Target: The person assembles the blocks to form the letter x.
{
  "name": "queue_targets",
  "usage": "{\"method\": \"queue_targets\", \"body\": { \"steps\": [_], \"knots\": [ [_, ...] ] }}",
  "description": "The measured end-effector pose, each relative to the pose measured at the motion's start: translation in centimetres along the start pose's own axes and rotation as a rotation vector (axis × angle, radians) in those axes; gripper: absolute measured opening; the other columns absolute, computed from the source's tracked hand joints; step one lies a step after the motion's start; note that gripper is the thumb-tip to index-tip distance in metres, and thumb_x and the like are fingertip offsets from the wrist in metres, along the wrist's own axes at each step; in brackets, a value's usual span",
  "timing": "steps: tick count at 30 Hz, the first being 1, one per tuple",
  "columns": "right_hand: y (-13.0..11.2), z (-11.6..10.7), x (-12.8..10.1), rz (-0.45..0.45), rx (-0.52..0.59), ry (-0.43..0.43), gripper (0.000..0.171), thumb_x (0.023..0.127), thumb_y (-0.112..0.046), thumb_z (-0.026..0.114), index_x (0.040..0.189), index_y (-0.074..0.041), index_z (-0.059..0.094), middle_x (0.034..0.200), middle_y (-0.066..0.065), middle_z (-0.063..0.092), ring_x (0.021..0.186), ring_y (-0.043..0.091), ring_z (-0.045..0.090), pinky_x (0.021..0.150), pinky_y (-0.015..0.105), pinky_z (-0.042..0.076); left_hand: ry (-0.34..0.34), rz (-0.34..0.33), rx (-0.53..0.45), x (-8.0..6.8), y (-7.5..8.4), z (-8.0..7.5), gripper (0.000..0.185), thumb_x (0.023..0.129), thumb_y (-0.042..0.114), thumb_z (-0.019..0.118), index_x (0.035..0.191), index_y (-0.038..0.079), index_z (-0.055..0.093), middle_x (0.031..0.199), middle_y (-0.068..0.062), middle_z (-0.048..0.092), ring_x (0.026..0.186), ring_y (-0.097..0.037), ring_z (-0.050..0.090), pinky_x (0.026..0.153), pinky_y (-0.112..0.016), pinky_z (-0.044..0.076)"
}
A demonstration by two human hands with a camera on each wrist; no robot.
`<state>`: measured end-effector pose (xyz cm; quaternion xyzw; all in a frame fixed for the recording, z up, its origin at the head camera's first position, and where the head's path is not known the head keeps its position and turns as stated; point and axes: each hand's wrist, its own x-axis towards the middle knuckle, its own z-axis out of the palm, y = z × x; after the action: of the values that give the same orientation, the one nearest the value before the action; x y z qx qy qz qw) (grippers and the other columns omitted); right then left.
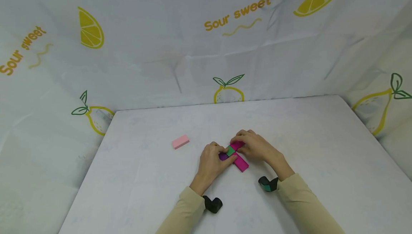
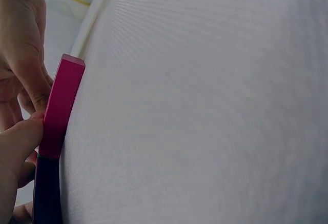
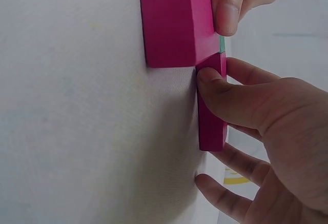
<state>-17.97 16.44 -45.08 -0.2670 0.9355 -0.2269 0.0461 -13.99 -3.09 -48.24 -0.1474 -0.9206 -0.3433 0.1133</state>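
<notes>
At the centre of the white table [image 1: 289,126], both hands meet over a small cluster of coloured blocks. The left hand [image 1: 212,160] comes in from 7 o'clock with fingers curled, pinching at the purple block [image 1: 222,157], which lies at 9 o'clock of the green block [image 1: 230,151]. The right hand [image 1: 255,147] comes in from 4 o'clock; its thumb and fingers grip the short magenta block [image 1: 237,144], which sits at 1 o'clock of the green block and touches it. In the right wrist view the thumb [image 3: 225,93] presses along the side of that short magenta block [image 3: 211,106], while a fingertip of the other hand rests on the edge of the long magenta block [image 3: 171,21]. The long magenta block [image 1: 241,163] lies flat at 5 o'clock of the green block, touching the cluster. In the left wrist view a magenta block [image 2: 61,106] shows edge-on with fingertips against it, a dark purple piece just below it.

A pale pink block [image 1: 180,141] lies alone at 10 o'clock of the hands, well apart from them.
</notes>
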Motion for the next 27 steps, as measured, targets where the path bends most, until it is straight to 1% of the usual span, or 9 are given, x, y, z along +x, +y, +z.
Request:
{"method": "queue_targets", "body": {
  "steps": [11,17,19,23,27],
  "knots": [
    [-0.08,-0.04,-0.14,-0.008,-0.001,0.006,0.027,0.090,-0.007,0.075,0.116,-0.014,0.074,0.117,0.006,0.067,0.109,0.030,0.060,0.091,0.051,0.054,-0.006,0.002,0.003,0.04,0.03,-0.03,0.037,0.079,0.038,0.089,0.099,0.007,0.083,0.090,-0.007,0.075,0.076,-0.015,0.060,0.063,-0.015,0.038],
    [-0.23,-0.18,-0.15,-0.010,-0.003,0.008,0.031,0.089,-0.009,0.076,0.120,-0.014,0.075,0.126,0.011,0.065,0.119,0.034,0.056,0.098,0.053,0.053,-0.010,-0.002,0.013,0.02,0.04,-0.05,0.037,0.079,0.038,0.089,0.099,0.008,0.083,0.092,-0.007,0.075,0.078,-0.016,0.062,0.064,-0.015,0.040],
    [-0.34,-0.31,-0.16,-0.017,-0.015,0.015,0.032,0.088,-0.010,0.076,0.120,-0.014,0.075,0.127,0.012,0.065,0.121,0.035,0.055,0.099,0.055,0.052,-0.009,0.000,0.015,0.00,0.04,-0.06,0.037,0.079,0.038,0.089,0.099,0.008,0.083,0.092,-0.007,0.075,0.078,-0.016,0.062,0.064,-0.016,0.040],
    [-0.59,-0.62,-0.38,-0.033,-0.032,0.022,0.027,0.089,-0.014,0.077,0.115,-0.017,0.078,0.118,0.007,0.067,0.118,0.033,0.055,0.096,0.055,0.051,-0.007,0.001,0.008,-0.01,0.05,-0.06,0.036,0.079,0.038,0.088,0.098,0.008,0.083,0.091,-0.007,0.076,0.077,-0.016,0.061,0.064,-0.015,0.040],
    [-0.73,-0.74,-0.84,-0.049,-0.039,0.018,0.023,0.090,-0.017,0.078,0.112,-0.018,0.080,0.109,0.001,0.068,0.113,0.028,0.056,0.091,0.051,0.051,-0.003,0.001,0.004,-0.02,0.04,-0.07,0.036,0.079,0.038,0.089,0.098,0.008,0.083,0.091,-0.008,0.075,0.076,-0.016,0.061,0.063,-0.015,0.039]
  ]
}}
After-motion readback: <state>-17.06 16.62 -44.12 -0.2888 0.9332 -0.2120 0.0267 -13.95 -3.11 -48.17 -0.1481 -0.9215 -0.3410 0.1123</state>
